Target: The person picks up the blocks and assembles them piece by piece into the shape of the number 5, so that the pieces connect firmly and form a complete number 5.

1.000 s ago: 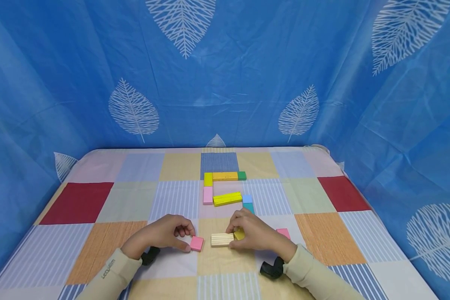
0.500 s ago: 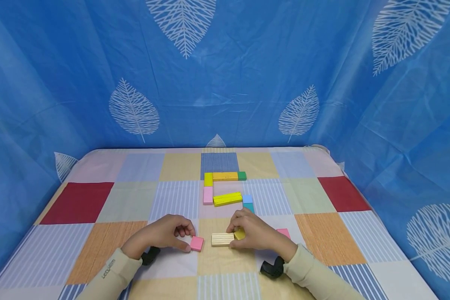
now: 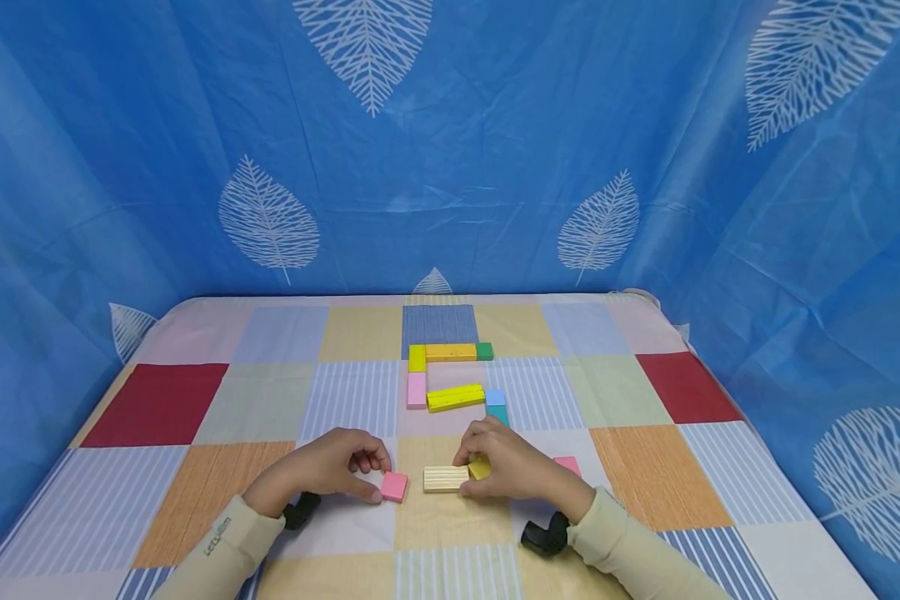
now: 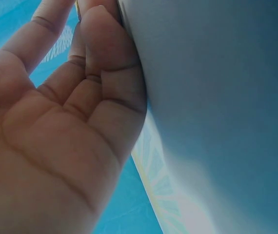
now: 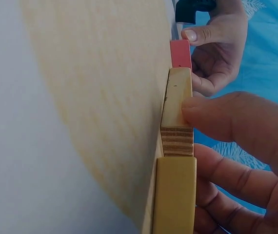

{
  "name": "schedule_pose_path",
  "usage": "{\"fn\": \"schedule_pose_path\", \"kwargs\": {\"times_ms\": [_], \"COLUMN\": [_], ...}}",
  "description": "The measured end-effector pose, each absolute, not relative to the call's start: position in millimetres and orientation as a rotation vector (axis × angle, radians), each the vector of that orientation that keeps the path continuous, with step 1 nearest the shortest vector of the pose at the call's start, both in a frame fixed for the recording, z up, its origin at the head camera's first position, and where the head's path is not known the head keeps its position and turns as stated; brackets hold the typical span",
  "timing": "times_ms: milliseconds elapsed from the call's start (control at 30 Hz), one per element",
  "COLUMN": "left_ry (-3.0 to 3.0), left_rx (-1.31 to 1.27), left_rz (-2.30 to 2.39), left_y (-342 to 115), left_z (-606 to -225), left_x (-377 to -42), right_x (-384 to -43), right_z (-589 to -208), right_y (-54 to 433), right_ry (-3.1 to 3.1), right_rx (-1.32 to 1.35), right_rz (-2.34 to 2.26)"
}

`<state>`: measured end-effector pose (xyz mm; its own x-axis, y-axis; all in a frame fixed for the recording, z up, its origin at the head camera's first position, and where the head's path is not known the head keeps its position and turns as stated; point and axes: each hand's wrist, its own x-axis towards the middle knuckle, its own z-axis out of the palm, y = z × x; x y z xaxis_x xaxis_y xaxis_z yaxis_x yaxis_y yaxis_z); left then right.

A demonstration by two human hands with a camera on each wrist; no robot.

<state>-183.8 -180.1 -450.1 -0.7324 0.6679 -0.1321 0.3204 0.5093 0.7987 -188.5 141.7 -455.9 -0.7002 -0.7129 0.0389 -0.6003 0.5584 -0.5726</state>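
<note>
My left hand [image 3: 330, 463] pinches a small pink block [image 3: 395, 487] by its left side, thumb at the near corner and index finger at the far one. Across a narrow gap lies a pale natural wood block [image 3: 442, 479] with a striped grain. My right hand [image 3: 516, 467] holds that wood block near its right end between thumb and fingers. A mustard-yellow block [image 5: 175, 195] sits right at the wood block's end, partly under the right hand's fingers in the head view. The left wrist view shows mostly the palm [image 4: 46, 161] and curled fingers.
Farther back, an angular row holds a yellow block [image 3: 417, 358], an orange block [image 3: 451, 352], a green block [image 3: 483, 352], a light pink block [image 3: 416, 390], a slanted bright-yellow block [image 3: 456, 397], a blue block [image 3: 495, 397] and a teal block [image 3: 497, 413]. Another pink block [image 3: 567, 464] lies behind the right wrist.
</note>
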Motion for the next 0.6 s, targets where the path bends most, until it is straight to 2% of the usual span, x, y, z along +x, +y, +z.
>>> {"fn": "schedule_pose_path", "kwargs": {"times_ms": [367,600], "left_ry": [2.334,2.351], "left_rx": [0.830,0.820], "left_rz": [1.102,1.091], "left_y": [-180,-179], "left_z": [-450,-449], "left_x": [-184,-182], "right_x": [-196,-206], "right_z": [-443,-440], "right_y": [157,174], "right_ry": [2.555,2.435], "right_rx": [-1.159,-1.234], "right_rz": [-0.899,-1.139]}}
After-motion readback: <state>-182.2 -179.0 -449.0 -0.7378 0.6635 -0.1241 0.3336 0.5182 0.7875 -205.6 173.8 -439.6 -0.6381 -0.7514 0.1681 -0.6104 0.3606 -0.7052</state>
